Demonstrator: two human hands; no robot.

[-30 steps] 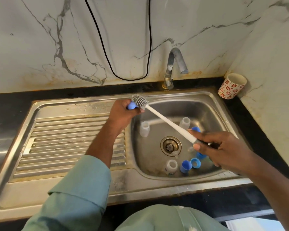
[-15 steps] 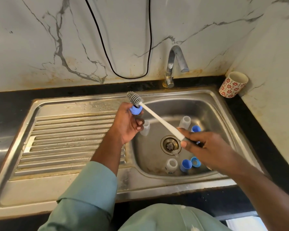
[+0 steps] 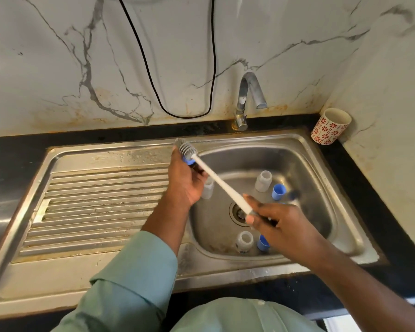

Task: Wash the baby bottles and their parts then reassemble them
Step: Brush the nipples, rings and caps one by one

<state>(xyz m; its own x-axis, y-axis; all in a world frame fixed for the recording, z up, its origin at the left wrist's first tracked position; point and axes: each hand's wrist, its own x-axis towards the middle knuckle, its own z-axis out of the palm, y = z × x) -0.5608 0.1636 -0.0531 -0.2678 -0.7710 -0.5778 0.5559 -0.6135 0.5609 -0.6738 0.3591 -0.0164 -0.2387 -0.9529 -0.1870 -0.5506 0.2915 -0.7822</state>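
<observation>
My left hand grips a small blue bottle part above the sink's left rim. My right hand holds the white handle of a bottle brush, whose grey bristle head lies against the blue part. In the steel sink basin stand small clear bottles: one at the back, one partly behind my left hand, one at the front. Blue caps lie at the back right and the front, the latter partly hidden by my right hand.
A steel tap rises behind the basin. A ribbed drainboard lies to the left. A red-flowered cup stands on the black counter at the back right corner. A black cable hangs on the marble wall. The drain sits mid-basin.
Both hands shifted slightly left and toward me. The brush head slid over the blue part in my left hand, and my right hand now covers more of the blue caps at the front.
</observation>
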